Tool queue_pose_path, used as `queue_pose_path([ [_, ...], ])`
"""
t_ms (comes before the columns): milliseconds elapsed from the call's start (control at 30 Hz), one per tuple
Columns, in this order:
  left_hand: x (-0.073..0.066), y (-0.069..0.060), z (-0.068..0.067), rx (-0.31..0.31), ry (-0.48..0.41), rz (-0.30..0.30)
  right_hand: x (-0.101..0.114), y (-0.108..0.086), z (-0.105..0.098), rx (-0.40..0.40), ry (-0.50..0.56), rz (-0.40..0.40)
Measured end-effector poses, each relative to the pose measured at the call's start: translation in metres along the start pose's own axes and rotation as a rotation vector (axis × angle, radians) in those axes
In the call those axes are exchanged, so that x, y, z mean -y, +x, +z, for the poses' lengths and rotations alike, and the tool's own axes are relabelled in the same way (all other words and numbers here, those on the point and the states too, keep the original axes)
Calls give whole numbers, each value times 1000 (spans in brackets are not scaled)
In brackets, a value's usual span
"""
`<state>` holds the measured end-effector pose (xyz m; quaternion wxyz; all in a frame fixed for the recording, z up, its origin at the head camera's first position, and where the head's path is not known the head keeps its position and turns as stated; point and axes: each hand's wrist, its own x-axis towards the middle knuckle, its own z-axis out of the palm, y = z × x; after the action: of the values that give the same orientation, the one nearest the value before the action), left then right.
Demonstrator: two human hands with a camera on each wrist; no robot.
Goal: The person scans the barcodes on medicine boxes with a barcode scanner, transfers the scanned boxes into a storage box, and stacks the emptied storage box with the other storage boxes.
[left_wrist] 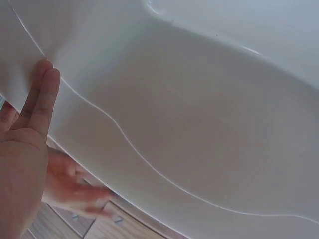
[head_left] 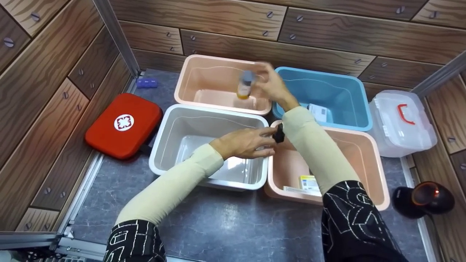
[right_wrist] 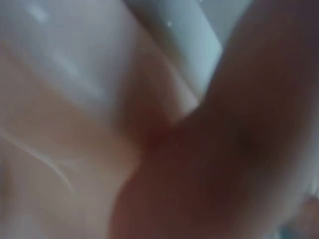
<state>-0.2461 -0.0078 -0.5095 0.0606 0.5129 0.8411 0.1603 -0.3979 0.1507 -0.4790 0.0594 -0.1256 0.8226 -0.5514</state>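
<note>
My left hand (head_left: 247, 143) reaches over the right side of the white bin (head_left: 209, 182). Its fingers are extended, and in the left wrist view fingertips (left_wrist: 49, 74) lie against or close to the bin's inner wall. Above the far peach bin (head_left: 204, 60) is my right hand (head_left: 271, 85), blurred, with fingers spread. A small bottle (head_left: 244, 85) with a grey cap and a yellow lower part appears beside those fingertips, roughly upright, over that bin. The right wrist view is too blurred to show the bottle. Neither hand visibly grips anything.
A blue bin (head_left: 358, 105) holds a small white box (head_left: 318, 112). The near peach bin (head_left: 376, 163) contains a yellow-and-white box (head_left: 309, 182). Around them are a red case (head_left: 123, 142), purple pill box (head_left: 147, 83), clear lidded box (head_left: 404, 123) and black device (head_left: 424, 200).
</note>
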Motion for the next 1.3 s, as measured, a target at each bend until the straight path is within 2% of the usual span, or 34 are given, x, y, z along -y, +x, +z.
queue_pose_path([
  [133, 1, 1, 0, -14, -9, 7, -3, -2, -6, -71, 284, -82],
  [200, 1, 1, 1, -21, -9, 16, -4, -5, -11, -80, 328, -89],
  [267, 2, 1, 1, -31, -5, 26, -6, -11, -18, -71, 315, -100],
  [400, 2, 1, 1, -45, -5, 34, -13, -30, -34, -20, 219, -137],
  [533, 2, 0, 0, -47, -5, 20, -21, -61, -56, 63, 82, -164],
  [633, 2, -1, 0, -43, -9, 22, -25, -87, -76, 154, 3, -147],
  [767, 3, -2, 0, -47, -19, 32, -27, -114, -99, 326, -150, -121],
  [900, 2, -3, 0, -33, -19, 17, -32, -135, -113, 467, -329, -119],
  [1067, 2, -2, 1, -17, -21, 7, -45, -159, -123, 602, -468, -93],
  [1167, 3, -1, 1, -18, -23, 14, -55, -169, -127, 718, -576, -39],
  [1300, 2, 0, 2, -11, -16, 6, -75, -180, -137, 850, -712, 102],
])
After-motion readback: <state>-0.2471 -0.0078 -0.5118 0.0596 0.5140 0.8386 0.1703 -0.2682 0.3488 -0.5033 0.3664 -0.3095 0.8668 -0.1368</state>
